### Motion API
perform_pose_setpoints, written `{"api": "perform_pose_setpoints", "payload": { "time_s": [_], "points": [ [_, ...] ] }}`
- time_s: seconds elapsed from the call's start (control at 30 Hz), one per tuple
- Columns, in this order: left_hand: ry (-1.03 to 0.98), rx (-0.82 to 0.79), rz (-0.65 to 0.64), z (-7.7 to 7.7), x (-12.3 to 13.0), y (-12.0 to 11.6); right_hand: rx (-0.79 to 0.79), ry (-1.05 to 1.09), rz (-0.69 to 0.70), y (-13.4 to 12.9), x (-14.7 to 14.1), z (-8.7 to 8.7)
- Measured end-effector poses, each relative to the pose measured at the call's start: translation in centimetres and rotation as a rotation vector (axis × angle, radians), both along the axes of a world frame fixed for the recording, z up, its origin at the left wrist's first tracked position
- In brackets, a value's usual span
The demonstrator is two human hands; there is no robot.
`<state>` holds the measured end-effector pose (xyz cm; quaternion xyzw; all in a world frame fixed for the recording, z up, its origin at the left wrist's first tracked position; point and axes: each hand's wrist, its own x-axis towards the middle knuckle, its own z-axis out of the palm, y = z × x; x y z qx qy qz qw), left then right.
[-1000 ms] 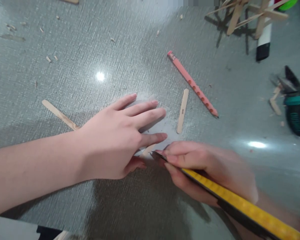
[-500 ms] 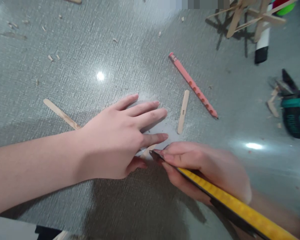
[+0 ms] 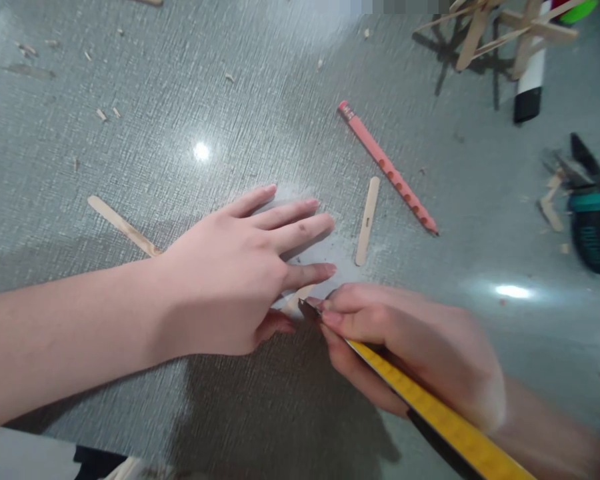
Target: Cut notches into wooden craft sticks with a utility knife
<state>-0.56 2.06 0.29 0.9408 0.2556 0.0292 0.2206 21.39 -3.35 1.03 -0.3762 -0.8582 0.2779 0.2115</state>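
My left hand [image 3: 250, 260] lies spread on the table, its index finger and thumb on either side of a small wooden craft stick [image 3: 300, 298], most of which is hidden beneath the hand. Pinched in my right hand [image 3: 390, 347] is a yellow utility knife [image 3: 410, 393] with a dark blade. The blade's tip touches or hovers just over the stick; I cannot tell which. Just beyond my fingers rests a short craft stick [image 3: 367, 221] with a small slot in its middle. Another craft stick [image 3: 123, 225] sticks out from behind my left wrist.
A pink pencil [image 3: 387, 167] lies beyond the slotted stick. Teal-and-black pliers [image 3: 595, 220] sit at the right among wood scraps [image 3: 551, 203]. At the top right are a stick structure [image 3: 500, 33] and a white marker with a black cap [image 3: 529, 90]. Wood chips dot the table [image 3: 155, 87].
The knife's handle has swung slightly down and left in my right hand, while its tip stays by the stick. My left hand keeps its place. The view has shifted a little.
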Motion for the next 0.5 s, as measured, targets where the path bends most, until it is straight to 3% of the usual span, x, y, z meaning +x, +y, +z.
{"api": "perform_pose_setpoints", "payload": {
  "time_s": [0.27,0.5],
  "points": [
    [0.009,0.005,-0.004,0.03,0.09,0.0,-0.005,-0.051,0.011,-0.34,0.44,-0.49],
    [-0.009,0.01,0.002,-0.2,-0.04,-0.06,-0.013,0.037,-0.02,-0.1,0.7,-0.46]
  ]
}}
